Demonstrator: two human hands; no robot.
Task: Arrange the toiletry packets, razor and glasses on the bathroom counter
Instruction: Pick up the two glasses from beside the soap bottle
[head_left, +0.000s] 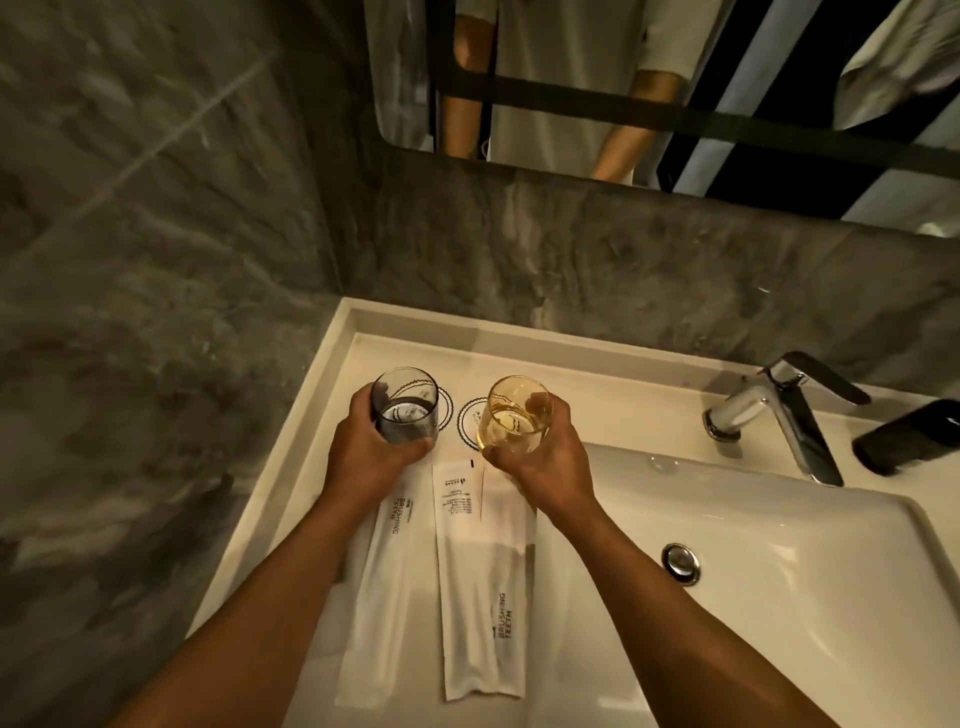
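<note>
At a white bathroom counter (291, 499), a person's left hand (371, 447) wrapped a grey glass (405, 413) while the right hand (540, 452) gripped an amber glass (514, 413), each held over a round scalloped coaster (470, 423). Below the wrists, toiletry packets (480, 587) marked "Brushing Teeth" lay side by side. Right of the right hand stood a chrome tap (779, 410) by the basin (779, 597).
</note>
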